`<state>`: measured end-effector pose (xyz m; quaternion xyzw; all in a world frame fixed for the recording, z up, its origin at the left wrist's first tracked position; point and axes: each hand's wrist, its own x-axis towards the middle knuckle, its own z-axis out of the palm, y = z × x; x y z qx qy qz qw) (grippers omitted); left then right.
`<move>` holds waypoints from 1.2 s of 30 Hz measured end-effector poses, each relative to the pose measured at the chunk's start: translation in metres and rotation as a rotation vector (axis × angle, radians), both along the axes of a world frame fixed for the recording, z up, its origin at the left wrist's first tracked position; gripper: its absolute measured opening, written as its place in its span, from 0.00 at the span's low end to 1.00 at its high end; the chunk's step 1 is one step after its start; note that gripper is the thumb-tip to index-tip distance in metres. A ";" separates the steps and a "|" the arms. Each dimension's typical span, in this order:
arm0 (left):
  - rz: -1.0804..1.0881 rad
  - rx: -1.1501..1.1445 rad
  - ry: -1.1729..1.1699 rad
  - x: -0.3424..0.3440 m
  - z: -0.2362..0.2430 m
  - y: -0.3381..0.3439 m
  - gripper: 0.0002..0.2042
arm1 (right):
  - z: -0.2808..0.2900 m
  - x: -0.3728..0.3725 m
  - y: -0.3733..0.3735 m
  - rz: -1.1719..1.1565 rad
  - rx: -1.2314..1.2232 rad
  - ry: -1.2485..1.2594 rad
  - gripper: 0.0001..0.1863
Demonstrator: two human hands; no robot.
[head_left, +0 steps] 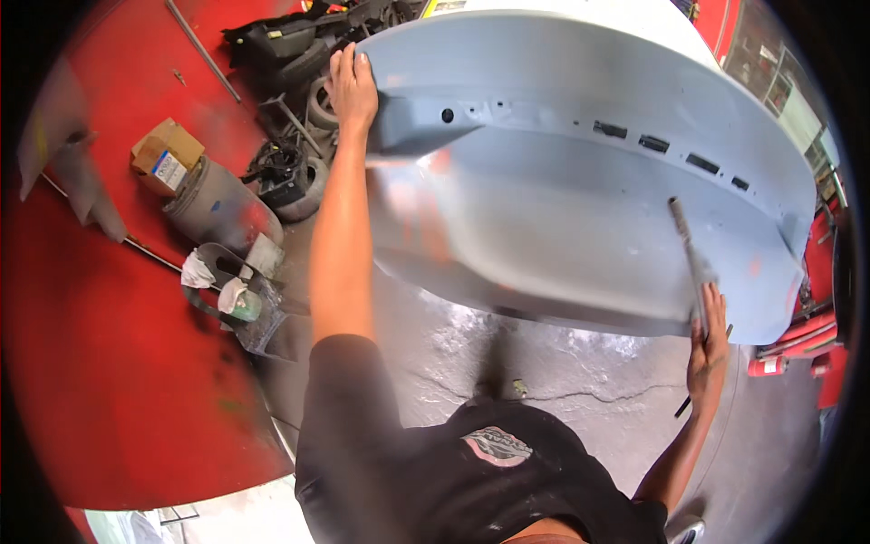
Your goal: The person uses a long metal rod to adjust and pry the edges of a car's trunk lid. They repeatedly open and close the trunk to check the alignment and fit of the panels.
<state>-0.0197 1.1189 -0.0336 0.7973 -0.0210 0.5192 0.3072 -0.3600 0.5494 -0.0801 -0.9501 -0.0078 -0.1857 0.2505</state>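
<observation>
A large grey-primed car trunk lid (562,218) with slots and holes fills the upper middle. My left hand (352,89) is closed over its upper left edge, fingers curled onto the rim. At the lower right edge my right hand (710,335) grips the lid, its fingers reaching up onto the face. A slim grey piece with a rough brown end (678,218) runs from those fingers up the panel; whether the hand holds it is unclear. A thin dark rod (683,407) shows beside my right wrist. Orange-red patches mark the lid's left side.
At left, a cardboard box (168,156) sits on a grey drum (222,204) beside a red panel (136,363). A stand (263,317) holding a cup is nearby. Wheels and dark car parts (290,172) crowd behind. Cracked concrete floor (562,385) lies below; red equipment (797,349) stands right.
</observation>
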 end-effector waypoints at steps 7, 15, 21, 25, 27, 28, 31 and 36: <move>0.034 0.015 0.266 0.045 0.076 0.015 0.29 | 0.022 -0.009 0.036 -0.029 -0.139 -0.195 0.26; -0.302 0.269 0.244 0.103 0.118 0.079 0.35 | 0.059 0.042 0.041 -0.088 0.064 -0.417 0.26; -0.602 0.132 0.110 0.129 0.131 0.092 0.25 | 0.110 0.071 0.048 -0.146 0.030 -0.554 0.27; -0.767 -0.001 0.057 0.148 0.147 0.101 0.22 | 0.134 0.094 0.040 -0.186 0.050 -0.591 0.27; -0.834 -0.051 0.037 0.158 0.152 0.117 0.23 | 0.147 0.111 0.036 -0.200 0.065 -0.614 0.27; -0.851 -0.048 0.033 0.160 0.154 0.118 0.23 | 0.152 0.116 0.031 -0.218 0.067 -0.625 0.27; -1.006 -0.227 0.157 0.159 0.159 0.110 0.23 | 0.167 0.126 0.018 -0.259 0.081 -0.670 0.28; -0.954 -0.065 -0.011 0.219 0.164 0.130 0.24 | 0.199 0.162 0.002 -0.179 0.124 -0.755 0.32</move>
